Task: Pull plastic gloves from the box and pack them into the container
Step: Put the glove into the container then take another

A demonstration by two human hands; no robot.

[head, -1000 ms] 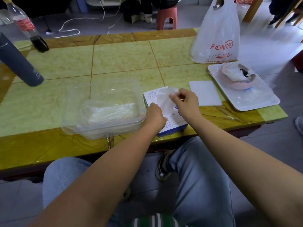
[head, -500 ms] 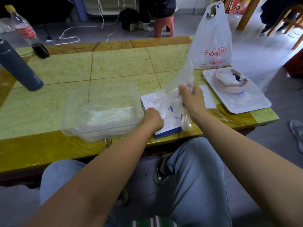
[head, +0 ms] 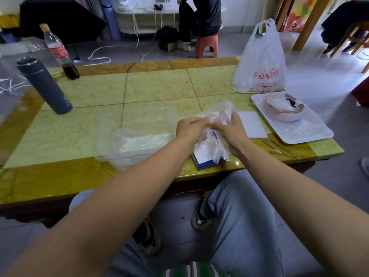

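Observation:
A clear plastic glove (head: 220,116) hangs crumpled above the white and blue glove box (head: 205,156), which lies flat near the table's front edge. My left hand (head: 189,129) pinches the glove's left side and my right hand (head: 229,129) grips its right side; both hands are raised just over the box. To the left of the box stands the clear plastic container (head: 111,134), holding a flat stack of folded gloves (head: 141,139).
A grey flask (head: 45,84) and a cola bottle (head: 59,51) stand at the far left. A white shopping bag (head: 259,62), a white card (head: 252,124) and a white tray (head: 311,134) with a pink bowl sit at the right. A person sits on a red stool beyond the table.
My right hand pulled a glove up out of the box. My left hand left the box's edge and rose to take hold of the glove too.

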